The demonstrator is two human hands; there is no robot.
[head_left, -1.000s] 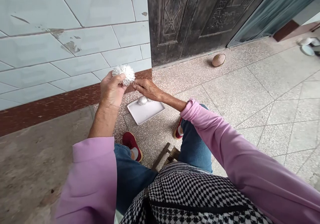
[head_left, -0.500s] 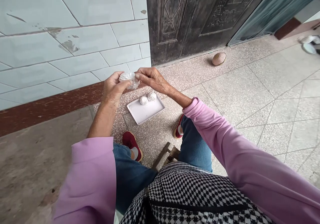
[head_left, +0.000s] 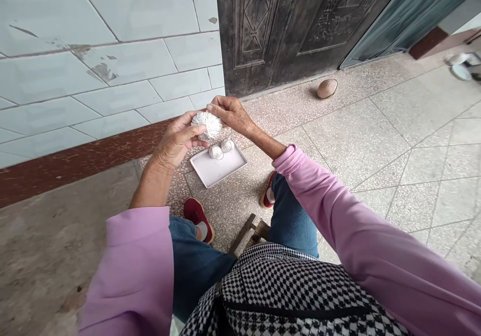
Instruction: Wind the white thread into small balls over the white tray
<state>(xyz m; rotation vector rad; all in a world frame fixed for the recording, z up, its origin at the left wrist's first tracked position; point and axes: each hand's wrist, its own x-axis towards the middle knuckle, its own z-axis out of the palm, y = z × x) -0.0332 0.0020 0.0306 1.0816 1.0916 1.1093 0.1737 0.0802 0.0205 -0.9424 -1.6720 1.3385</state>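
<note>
A white, frilly pompom-like ball (head_left: 208, 125) is in my left hand (head_left: 178, 138), its thumb pressed over the front and the fingers curled behind and below. At the ball's upper right edge is my right hand (head_left: 230, 114), with thumb and forefinger pinched together. What lies between those fingertips is too small to make out. Below the hands, two balls of white thread (head_left: 221, 149) sit at the back of a shallow white tray (head_left: 220, 173) on the ground.
A dark carved door (head_left: 278, 35) and a pale tiled wall (head_left: 112, 60) stand in front. A brown rounded object (head_left: 327, 88) lies by the door. My red shoes (head_left: 195, 211) flank the tray, with part of a wooden stool (head_left: 248, 233) between my legs.
The white pompom has turned so its full frilly face shows, and it has shifted slightly right with my left hand. My right hand has moved a little up, to the ball's top edge.
</note>
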